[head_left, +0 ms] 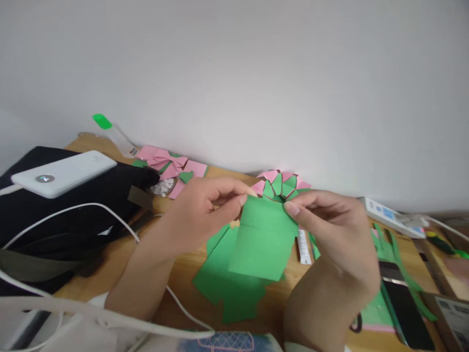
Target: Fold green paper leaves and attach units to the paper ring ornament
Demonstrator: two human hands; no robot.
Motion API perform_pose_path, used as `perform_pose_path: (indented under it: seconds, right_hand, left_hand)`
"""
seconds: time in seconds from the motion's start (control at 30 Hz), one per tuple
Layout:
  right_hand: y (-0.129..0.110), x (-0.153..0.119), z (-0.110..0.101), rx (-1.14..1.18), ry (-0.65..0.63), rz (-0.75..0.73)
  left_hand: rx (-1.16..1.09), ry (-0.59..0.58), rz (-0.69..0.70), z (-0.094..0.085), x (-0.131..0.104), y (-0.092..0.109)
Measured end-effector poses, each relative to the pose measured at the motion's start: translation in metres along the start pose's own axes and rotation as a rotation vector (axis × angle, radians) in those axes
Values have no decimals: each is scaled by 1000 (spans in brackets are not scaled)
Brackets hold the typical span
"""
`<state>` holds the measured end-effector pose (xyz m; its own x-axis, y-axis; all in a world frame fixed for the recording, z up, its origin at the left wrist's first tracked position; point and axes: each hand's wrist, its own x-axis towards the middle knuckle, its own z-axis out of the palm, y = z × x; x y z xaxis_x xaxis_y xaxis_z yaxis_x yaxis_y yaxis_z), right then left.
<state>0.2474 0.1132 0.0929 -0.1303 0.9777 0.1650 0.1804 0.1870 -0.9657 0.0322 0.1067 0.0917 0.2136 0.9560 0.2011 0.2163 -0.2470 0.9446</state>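
Observation:
A green paper square (pixel 266 239) with a crease near its top edge hangs between my hands. My left hand (pixel 216 205) pinches its upper left corner, and my right hand (pixel 318 217) pinches the upper right corner. Below it, more green paper pieces (pixel 240 298) lie on the wooden table. Just behind my fingers stands a folded pink and green paper form (pixel 282 185). A small white tube (pixel 304 248) lies beside the held paper, partly hidden.
At the left, a white power bank (pixel 66 172) rests on a black bag (pixel 73 220), with white cables running across. Pink folded papers (pixel 166 161) lie at the back. On the right are a power strip (pixel 392 217) and a phone (pixel 406 308).

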Motion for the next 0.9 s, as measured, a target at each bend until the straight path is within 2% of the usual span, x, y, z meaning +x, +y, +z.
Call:
perform_pose_path:
  seconds: [0.17,0.23,0.33,0.4,0.47,0.53,0.6,0.67,0.73,0.83,0.9]
  right_hand:
    - [2,0,-4,19,78,-7]
    - [2,0,-1,28,56,-7]
    - [0,1,8,45,-5,-16]
    - [-1,2,14,73,-3,-31]
    - [-2,1,18,127,31,-46]
    - [-2,-1,19,176,6,-60]
    - [0,-3,17,161,-126,-56]
    - [1,-4,15,97,-219,-39]
    - [3,-4,15,77,-133,-31]
    - [6,-2,18,80,184,-77]
    - [8,-1,22,-2,352,-155]
  left_hand:
    - [-100,184,-9,-2,2,-3]
    - [-165,151,-27,2,2,-1]
    - [-263,18,-86,12,1,2]
    - [-281,21,-84,17,0,3]
    - [-271,161,-46,21,1,2]
    - [-297,378,-18,23,2,0]
    - [-388,573,-5,23,4,-4]
    - [-478,637,-6,22,6,-6]
    - [-528,604,-21,21,6,-7]
    - [-536,470,-67,21,4,-4]
    - [-504,363,-83,23,3,0]
